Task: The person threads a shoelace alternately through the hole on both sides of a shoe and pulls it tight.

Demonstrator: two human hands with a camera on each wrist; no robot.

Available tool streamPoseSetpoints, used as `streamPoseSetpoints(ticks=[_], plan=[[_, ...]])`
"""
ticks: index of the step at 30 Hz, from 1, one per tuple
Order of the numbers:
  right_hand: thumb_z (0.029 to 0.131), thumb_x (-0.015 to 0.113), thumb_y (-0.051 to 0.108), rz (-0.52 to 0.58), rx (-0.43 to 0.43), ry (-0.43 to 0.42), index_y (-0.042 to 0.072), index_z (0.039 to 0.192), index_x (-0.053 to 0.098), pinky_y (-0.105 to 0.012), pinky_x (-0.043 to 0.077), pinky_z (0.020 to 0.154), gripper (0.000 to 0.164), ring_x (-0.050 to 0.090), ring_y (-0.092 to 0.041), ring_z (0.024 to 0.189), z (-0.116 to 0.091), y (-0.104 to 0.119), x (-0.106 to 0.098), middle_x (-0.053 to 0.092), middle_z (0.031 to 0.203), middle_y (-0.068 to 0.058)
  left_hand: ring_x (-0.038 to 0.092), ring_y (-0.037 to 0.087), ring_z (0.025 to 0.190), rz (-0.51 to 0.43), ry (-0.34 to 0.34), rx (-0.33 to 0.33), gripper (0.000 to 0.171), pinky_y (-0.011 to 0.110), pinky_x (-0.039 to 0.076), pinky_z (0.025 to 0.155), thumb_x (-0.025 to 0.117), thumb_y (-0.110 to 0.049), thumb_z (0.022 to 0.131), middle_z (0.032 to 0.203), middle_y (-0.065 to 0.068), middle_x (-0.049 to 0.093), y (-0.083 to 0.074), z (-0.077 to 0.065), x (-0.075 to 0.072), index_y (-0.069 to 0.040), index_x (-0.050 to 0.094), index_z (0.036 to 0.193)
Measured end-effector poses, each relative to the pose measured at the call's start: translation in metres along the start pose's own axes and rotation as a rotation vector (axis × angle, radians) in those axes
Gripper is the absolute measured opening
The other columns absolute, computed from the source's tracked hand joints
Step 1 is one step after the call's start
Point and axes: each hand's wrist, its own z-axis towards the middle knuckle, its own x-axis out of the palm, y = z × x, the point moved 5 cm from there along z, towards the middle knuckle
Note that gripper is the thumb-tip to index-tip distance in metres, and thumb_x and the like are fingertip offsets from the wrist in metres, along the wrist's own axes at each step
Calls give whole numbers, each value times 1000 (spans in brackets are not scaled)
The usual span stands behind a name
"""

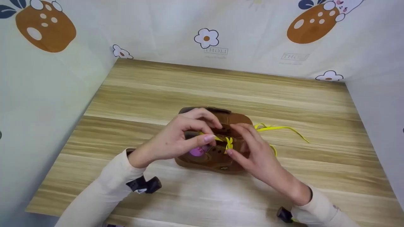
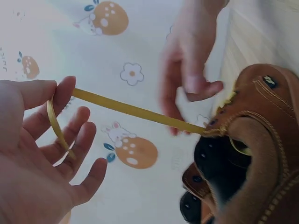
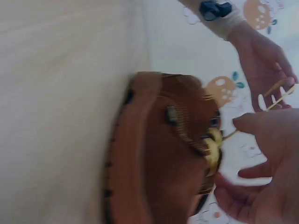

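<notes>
A brown shoe (image 1: 217,164) with dark eyelets lies on the table, its opening toward the left and a pink patch inside. Between thumb and index finger, my left hand (image 1: 176,135) pinches a yellow shoelace (image 2: 126,108). That lace runs taut up from the shoe's upper eyelets, and its tail loops down over the left fingers. My right hand (image 1: 262,154) hovers over the front of the lacing, fingers loosely bent and apart. Its thumb and fingertips come close to the crossed yellow lace (image 3: 212,149) without gripping it. Behind stands a second brown shoe (image 1: 241,119).
Loose yellow lace ends (image 1: 281,127) trail on the wood-grain table (image 1: 151,91) to the right of the shoes. A printed cloth wall (image 1: 170,28) encloses the back and sides. Small black cameras (image 1: 153,185) hang at both wrists.
</notes>
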Motion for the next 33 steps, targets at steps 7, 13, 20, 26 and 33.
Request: streamPoseSetpoints(ticks=[7, 13, 20, 26, 33], plan=[[97, 55, -3, 656, -106, 232, -1, 122, 61, -29, 51, 50, 26, 57, -18, 55, 17, 44, -18, 66, 88, -11, 52, 14, 87, 152, -105, 138, 10, 26, 42, 79, 78, -18, 85, 84, 2, 60, -18, 11, 5, -12, 77, 78], [97, 57, 2, 680, 14, 214, -1, 99, 70, -23, 38, 41, 14, 43, -10, 47, 19, 44, -25, 56, 60, -8, 57, 11, 77, 93, -196, -53, 14, 23, 49, 69, 74, -19, 89, 79, 0, 65, 1, 9, -3, -11, 74, 77], [89, 67, -2, 396, -131, 28, 6, 97, 76, -15, 48, 61, 14, 58, 1, 71, 14, 43, -34, 74, 84, 1, 61, 9, 78, 347, 60, -330, 18, 28, 53, 74, 64, -27, 96, 87, 0, 72, 44, 2, 18, -12, 75, 94], [84, 75, 9, -121, -267, -10, 15, 89, 77, -13, 44, 51, 8, 53, 2, 55, 7, 36, -18, 75, 75, 6, 59, 6, 70, 381, 215, -415, 14, 24, 50, 68, 69, -23, 92, 86, 0, 76, 60, -2, 37, -11, 77, 94], [80, 76, 15, -434, -243, 3, 19, 78, 69, -22, 41, 46, 8, 56, -6, 53, 0, 24, 8, 64, 66, 9, 54, 5, 68, 352, 268, -439, 15, 22, 46, 68, 66, -21, 95, 92, 1, 77, 65, -5, 41, -12, 78, 98]])
